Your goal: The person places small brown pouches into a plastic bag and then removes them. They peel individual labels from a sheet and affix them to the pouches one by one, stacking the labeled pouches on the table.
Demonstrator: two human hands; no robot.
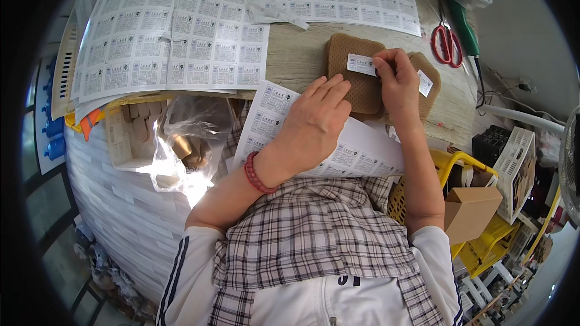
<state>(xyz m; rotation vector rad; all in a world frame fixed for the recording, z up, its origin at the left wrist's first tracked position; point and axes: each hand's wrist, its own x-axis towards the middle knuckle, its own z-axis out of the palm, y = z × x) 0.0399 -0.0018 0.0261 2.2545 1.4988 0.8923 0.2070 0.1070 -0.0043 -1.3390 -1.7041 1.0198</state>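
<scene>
My right hand (400, 87) pinches the edge of a small white printed label (359, 64) between thumb and fingers. The label lies over the top of a stack of brown textured pads (365, 99) near the table's front edge; whether it is stuck down I cannot tell. My left hand (315, 119) lies flat with fingers stretched out, their tips on the pad's left edge. Under that hand and forearm is a curled sheet of printed labels (264, 108), partly over my lap. Beside the right hand, another brown pad (430, 63) carries a similar white label (425, 83).
Large label sheets (205, 42) cover the table's left and back. Red-handled scissors (446, 45) and a green-handled tool (462, 27) lie at the right. Below left is a crate with a clear plastic bag (196, 124); below right, a yellow basket (444, 160) and a cardboard box (471, 211).
</scene>
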